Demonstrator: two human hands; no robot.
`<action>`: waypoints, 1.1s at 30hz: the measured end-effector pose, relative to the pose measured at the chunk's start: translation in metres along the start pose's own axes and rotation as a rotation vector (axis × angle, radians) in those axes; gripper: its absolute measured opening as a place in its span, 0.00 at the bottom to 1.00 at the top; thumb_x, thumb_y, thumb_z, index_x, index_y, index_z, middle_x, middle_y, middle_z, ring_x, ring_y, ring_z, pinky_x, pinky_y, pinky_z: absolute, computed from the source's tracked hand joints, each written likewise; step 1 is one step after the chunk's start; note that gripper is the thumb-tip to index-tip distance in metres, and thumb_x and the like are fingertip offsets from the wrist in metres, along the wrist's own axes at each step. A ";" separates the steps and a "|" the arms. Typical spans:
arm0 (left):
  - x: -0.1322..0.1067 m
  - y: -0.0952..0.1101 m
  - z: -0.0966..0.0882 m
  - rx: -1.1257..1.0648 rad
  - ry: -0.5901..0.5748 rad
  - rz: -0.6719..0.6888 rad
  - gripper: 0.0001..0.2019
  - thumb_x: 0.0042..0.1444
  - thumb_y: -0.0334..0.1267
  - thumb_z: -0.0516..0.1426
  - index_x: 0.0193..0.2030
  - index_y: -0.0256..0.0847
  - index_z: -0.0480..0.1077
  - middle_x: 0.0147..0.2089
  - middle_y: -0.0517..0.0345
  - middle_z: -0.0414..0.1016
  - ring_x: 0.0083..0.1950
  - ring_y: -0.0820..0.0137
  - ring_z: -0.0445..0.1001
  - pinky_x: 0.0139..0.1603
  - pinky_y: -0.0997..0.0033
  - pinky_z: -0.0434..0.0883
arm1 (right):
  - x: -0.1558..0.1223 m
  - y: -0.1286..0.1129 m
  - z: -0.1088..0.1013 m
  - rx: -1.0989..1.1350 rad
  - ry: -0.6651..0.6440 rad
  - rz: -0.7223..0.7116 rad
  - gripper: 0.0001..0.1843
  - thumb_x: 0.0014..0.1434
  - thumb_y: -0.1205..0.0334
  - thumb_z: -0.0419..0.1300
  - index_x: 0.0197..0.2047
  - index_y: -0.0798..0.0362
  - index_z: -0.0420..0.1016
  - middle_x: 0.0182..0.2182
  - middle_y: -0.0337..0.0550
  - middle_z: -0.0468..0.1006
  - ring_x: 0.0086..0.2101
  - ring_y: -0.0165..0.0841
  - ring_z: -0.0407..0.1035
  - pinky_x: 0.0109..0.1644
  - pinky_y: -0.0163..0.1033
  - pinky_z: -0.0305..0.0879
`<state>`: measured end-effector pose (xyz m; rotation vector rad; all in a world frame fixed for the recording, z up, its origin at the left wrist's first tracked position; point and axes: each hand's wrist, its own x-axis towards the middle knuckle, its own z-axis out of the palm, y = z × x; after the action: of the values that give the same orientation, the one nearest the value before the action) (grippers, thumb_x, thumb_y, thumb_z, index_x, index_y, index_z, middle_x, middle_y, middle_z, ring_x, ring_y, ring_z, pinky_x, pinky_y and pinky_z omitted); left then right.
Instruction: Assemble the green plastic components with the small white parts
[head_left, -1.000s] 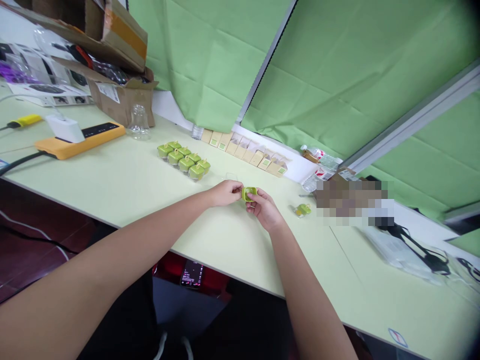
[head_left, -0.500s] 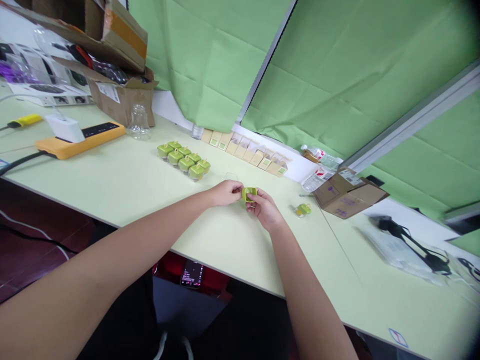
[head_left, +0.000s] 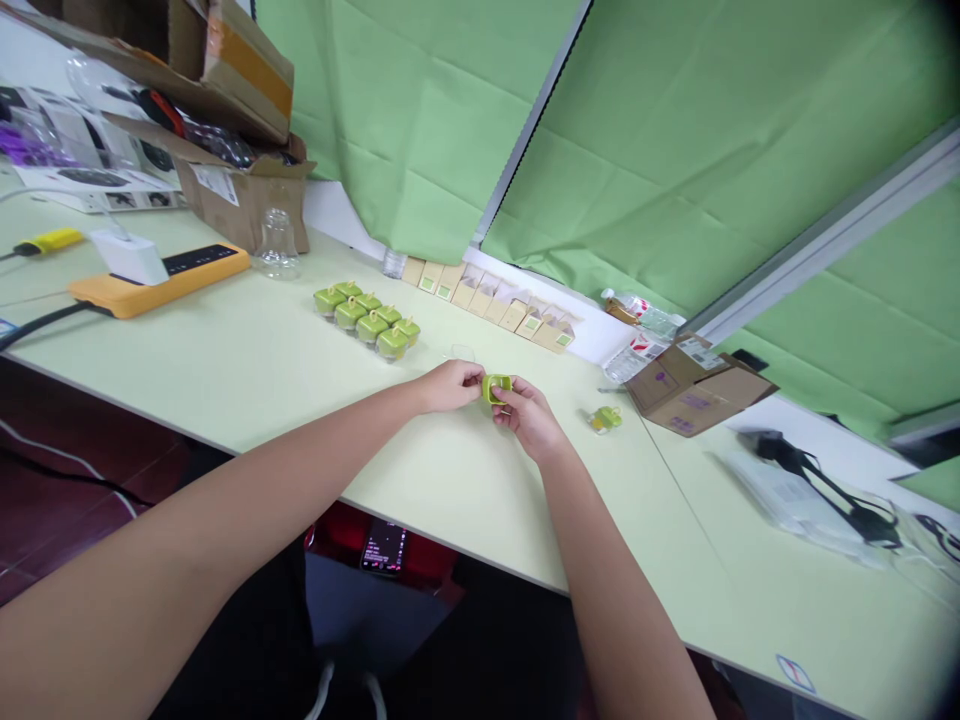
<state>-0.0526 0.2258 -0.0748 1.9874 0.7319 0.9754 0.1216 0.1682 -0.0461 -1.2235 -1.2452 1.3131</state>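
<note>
Your right fingers (head_left: 507, 397) pinch a green lid (head_left: 487, 391) over the desk (head_left: 450, 480); your left fingers (head_left: 472, 375) curl at its left edge, their hold unclear. A clear cup (head_left: 462, 352) sits just beyond; green-topped tubs (head_left: 371, 326) stand far left, boxes (head_left: 489, 301) behind.

The pale table (head_left: 465, 490) bears green-lidded containers (head_left: 371, 326), an orange power strip (head_left: 184, 283) and perhaps a clear cup (head_left: 463, 353).

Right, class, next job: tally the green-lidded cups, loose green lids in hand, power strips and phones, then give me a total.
Green-lidded cups: 9 (8 in a block, 1 apart)
Green lid in the right hand: 1
Power strip: 1
Phone: 1
Total: 12
</note>
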 end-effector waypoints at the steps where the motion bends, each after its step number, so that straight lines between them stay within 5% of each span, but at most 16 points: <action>1: 0.000 0.000 0.000 -0.001 0.002 0.000 0.06 0.52 0.36 0.56 0.31 0.37 0.71 0.26 0.63 0.66 0.29 0.74 0.63 0.31 0.74 0.61 | 0.000 0.000 0.000 -0.002 0.003 0.000 0.17 0.43 0.54 0.73 0.34 0.50 0.75 0.28 0.36 0.71 0.27 0.27 0.63 0.28 0.34 0.60; 7: 0.000 0.001 0.001 -0.067 0.006 -0.006 0.06 0.51 0.36 0.56 0.32 0.36 0.72 0.27 0.62 0.67 0.29 0.74 0.64 0.30 0.74 0.62 | -0.002 -0.001 0.000 -0.008 -0.010 -0.011 0.16 0.44 0.53 0.72 0.34 0.50 0.75 0.28 0.36 0.72 0.26 0.27 0.63 0.29 0.35 0.60; 13: 0.003 0.006 0.003 -0.340 -0.075 -0.167 0.14 0.49 0.33 0.56 0.44 0.37 0.73 0.33 0.59 0.72 0.29 0.75 0.69 0.26 0.77 0.62 | -0.004 -0.005 0.000 0.020 -0.029 -0.029 0.16 0.44 0.53 0.72 0.35 0.49 0.74 0.27 0.35 0.71 0.25 0.26 0.61 0.29 0.34 0.60; 26: 0.002 0.017 0.002 -0.368 0.021 -0.210 0.03 0.51 0.32 0.58 0.33 0.35 0.72 0.27 0.62 0.70 0.24 0.79 0.66 0.26 0.78 0.63 | 0.000 -0.002 -0.002 -0.064 0.074 -0.035 0.19 0.44 0.49 0.72 0.37 0.48 0.78 0.33 0.38 0.76 0.26 0.26 0.65 0.29 0.35 0.60; 33: 0.003 0.015 -0.001 -0.591 0.061 -0.278 0.12 0.50 0.42 0.64 0.38 0.37 0.75 0.36 0.55 0.75 0.32 0.75 0.72 0.29 0.75 0.65 | 0.000 -0.002 0.000 -0.036 0.084 -0.107 0.20 0.45 0.46 0.72 0.38 0.47 0.77 0.33 0.37 0.75 0.26 0.26 0.65 0.28 0.35 0.61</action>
<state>-0.0493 0.2209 -0.0607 1.3126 0.6389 0.9505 0.1212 0.1686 -0.0445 -1.2085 -1.2612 1.1553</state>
